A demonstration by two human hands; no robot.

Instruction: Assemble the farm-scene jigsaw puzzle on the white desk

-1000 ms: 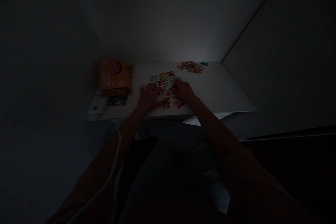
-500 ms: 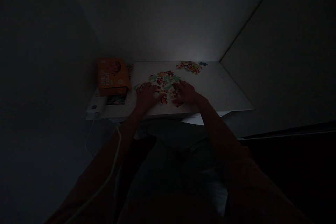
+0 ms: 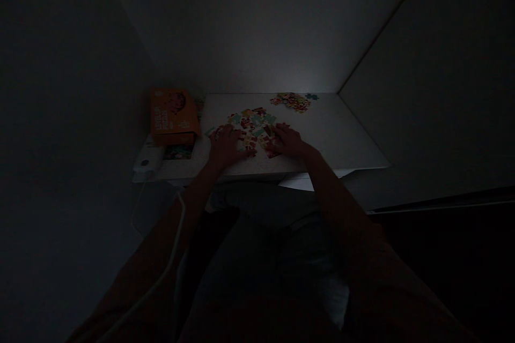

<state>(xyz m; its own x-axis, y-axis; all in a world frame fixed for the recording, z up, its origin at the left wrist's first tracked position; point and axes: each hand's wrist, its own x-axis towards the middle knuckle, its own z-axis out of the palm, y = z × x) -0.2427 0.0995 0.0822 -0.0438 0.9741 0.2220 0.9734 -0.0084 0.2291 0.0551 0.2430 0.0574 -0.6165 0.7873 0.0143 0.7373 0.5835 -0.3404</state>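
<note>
Several loose jigsaw puzzle pieces (image 3: 251, 122), in green, red and cream, lie in a cluster on the white table (image 3: 325, 139). My left hand (image 3: 226, 147) rests over the left side of this cluster, fingers spread and thumb stretched toward the middle. On the right side my right hand (image 3: 287, 142) lies over other pieces with its fingers apart. Both hands touch pieces at the near edge of the cluster. What lies under the palms is hidden, and the scene is very dark.
An orange puzzle box (image 3: 174, 117) stands at the table's left on top of a dark picture sheet (image 3: 179, 152). Near it is a white device (image 3: 144, 163) with a cable. A second heap of puzzle pieces (image 3: 293, 102) lies at the back, by the wall (image 3: 257, 37).
My left thumb has moved down and inward over the near pieces, covering a reddish one. My right hand has barely shifted on its pieces.
</note>
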